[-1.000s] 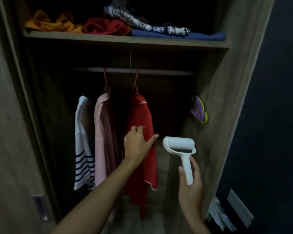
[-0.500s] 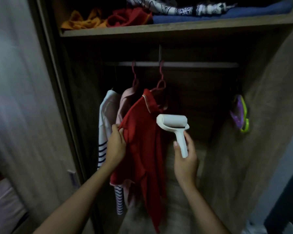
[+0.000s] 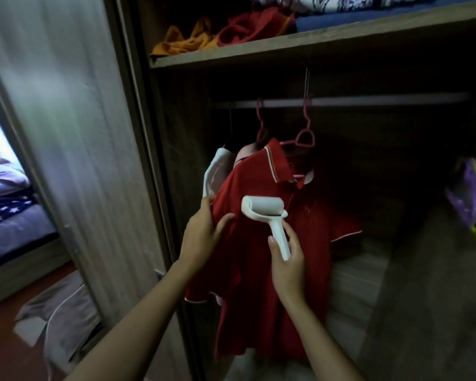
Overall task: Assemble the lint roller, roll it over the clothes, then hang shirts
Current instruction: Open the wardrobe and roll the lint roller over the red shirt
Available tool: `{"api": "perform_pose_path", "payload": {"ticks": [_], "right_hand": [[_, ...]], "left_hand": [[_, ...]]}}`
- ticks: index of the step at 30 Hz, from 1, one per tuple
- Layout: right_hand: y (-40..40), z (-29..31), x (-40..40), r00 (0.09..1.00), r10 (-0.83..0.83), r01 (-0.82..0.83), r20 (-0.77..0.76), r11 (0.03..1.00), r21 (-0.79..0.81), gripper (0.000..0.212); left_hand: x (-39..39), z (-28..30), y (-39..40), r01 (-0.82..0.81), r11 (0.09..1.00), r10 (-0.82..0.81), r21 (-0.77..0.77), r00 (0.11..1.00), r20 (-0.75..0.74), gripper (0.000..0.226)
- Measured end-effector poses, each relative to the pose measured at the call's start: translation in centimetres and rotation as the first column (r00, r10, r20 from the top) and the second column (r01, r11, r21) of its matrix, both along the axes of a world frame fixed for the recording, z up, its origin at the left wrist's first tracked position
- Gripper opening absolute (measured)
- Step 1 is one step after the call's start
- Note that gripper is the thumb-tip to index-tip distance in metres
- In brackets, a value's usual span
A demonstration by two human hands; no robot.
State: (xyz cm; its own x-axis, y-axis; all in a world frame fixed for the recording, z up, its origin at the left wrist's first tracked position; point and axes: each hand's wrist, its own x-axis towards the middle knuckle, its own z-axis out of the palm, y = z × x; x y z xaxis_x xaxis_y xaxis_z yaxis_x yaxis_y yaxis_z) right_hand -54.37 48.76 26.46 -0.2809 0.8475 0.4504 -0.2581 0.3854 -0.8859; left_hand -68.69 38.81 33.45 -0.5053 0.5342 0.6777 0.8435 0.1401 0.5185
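A red polo shirt [image 3: 308, 237] hangs on a pink hanger [image 3: 304, 138] from the wardrobe rail [image 3: 368, 101], turned to face me. My left hand [image 3: 204, 235] pinches its left shoulder and sleeve, pulling the cloth taut. My right hand [image 3: 286, 259] grips the handle of a white lint roller [image 3: 264, 213], whose roll lies against the shirt's chest just below the collar. A white shirt [image 3: 213, 174] and a pink one hang behind the red shirt, mostly hidden.
The wardrobe shelf [image 3: 286, 50] above carries folded orange, red and blue clothes. A sliding door [image 3: 80, 160] stands at the left, with a bed [image 3: 8, 215] and a grey garment [image 3: 61, 312] on the floor beyond. A purple-green object [image 3: 470, 199] hangs on the right wall.
My left hand took the red shirt's shoulder and swung the shirt round to face me. My right hand brought the lint roller up onto its chest. The view moved closer and rightward.
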Motion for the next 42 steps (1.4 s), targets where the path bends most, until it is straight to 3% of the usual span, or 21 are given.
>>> {"api": "perform_pose_path", "payload": {"ticks": [3, 6, 9, 13, 19, 22, 28, 31, 35, 38, 42], "right_hand": [[-0.5, -3.2, 0.2, 0.995, 0.021, -0.020, 0.096, 1.000, -0.015, 0.041], [-0.8, -5.0, 0.5, 0.988, 0.023, -0.019, 0.153, 1.000, -0.024, 0.041], [-0.3, -4.1, 0.5, 0.989, -0.065, 0.064, 0.131, 0.998, 0.015, 0.039], [1.5, -1.5, 0.2, 0.982, -0.166, 0.156, 0.091, 0.981, 0.113, 0.042], [2.5, -6.4, -0.3, 0.984, -0.136, 0.129, 0.118, 0.990, 0.062, 0.044], [1.7, -11.1, -0.4, 0.973, -0.104, 0.094, 0.208, 0.994, 0.060, 0.046], [1.0, -18.7, 0.3, 0.914, 0.020, -0.028, 0.406, 1.000, 0.013, 0.048], [1.6, -18.7, 0.2, 0.921, -0.037, 0.027, 0.388, 0.999, 0.031, 0.047], [2.1, -17.6, -0.1, 0.928, -0.091, 0.075, 0.362, 0.995, 0.059, 0.048], [2.2, -19.7, -0.2, 0.898, -0.061, 0.058, 0.435, 0.998, 0.020, 0.052], [1.1, -24.3, 0.1, 0.776, 0.010, -0.013, 0.631, 1.000, 0.000, 0.048]], "left_hand": [[-1.1, -0.3, -0.2, -0.060, 0.998, 0.061, 0.017, 0.995, -0.084, 0.028], [-1.2, -0.4, -0.6, -0.110, 0.994, 0.111, 0.018, 0.988, -0.108, 0.029], [-1.0, -0.6, -0.9, -0.232, 0.972, 0.225, -0.030, 0.963, -0.150, 0.039], [-0.6, -0.8, -0.9, -0.289, 0.947, 0.260, -0.140, 0.946, -0.192, 0.019], [-0.1, -1.1, -1.7, -0.214, 0.967, 0.159, -0.141, 0.932, -0.327, 0.060], [-0.8, -1.9, -2.0, -0.202, 0.970, 0.144, -0.133, 0.923, -0.358, 0.050], [-1.5, -2.7, -1.9, -0.175, 0.970, 0.124, -0.169, 0.953, -0.275, 0.037], [-1.3, -3.5, -1.4, -0.232, 0.953, 0.189, -0.195, 0.958, -0.216, 0.019], [-0.8, -4.3, -1.0, -0.300, 0.933, 0.268, -0.198, 0.948, -0.172, 0.015], [-0.5, -4.8, -0.6, -0.355, 0.895, 0.321, -0.269, 0.933, -0.163, 0.020], [-0.3, -4.9, -0.1, -0.302, 0.918, 0.291, -0.258, 0.953, -0.082, 0.038]]}}
